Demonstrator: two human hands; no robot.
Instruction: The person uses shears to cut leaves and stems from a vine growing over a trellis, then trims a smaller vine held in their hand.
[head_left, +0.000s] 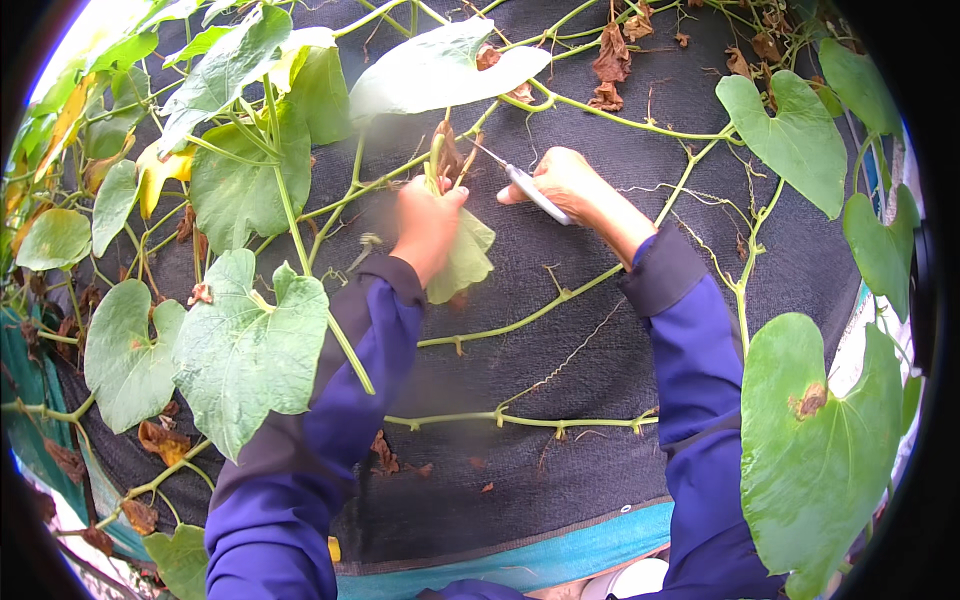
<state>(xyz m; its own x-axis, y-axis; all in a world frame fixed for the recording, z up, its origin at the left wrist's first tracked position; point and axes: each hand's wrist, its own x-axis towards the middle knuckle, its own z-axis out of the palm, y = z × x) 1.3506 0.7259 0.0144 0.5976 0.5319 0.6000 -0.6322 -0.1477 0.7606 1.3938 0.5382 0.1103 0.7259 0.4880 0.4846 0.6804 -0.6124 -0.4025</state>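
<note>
My left hand (429, 217), in the upper middle, grips a small bunch of cut leaf stalks. A pale green leaf (461, 259) hangs below the fist, and a withered brown leaf (450, 154) sticks up above it. My right hand (566, 184) is closed around the pale grey handle of a pair of snips (536, 195). Their thin blades point up and left, close to a brown stalk (470, 159) above my left hand; whether they touch it I cannot tell. A green vine stem (382, 180) runs behind my left hand.
Black shade netting (555, 390) lies under the vines, edged by a teal strip (525, 559). Broad leaves crowd the left, one leaf (251, 345) overlapping my left sleeve. A large leaf (821, 450) stands beside my right sleeve. A white container (637, 581) shows at the bottom.
</note>
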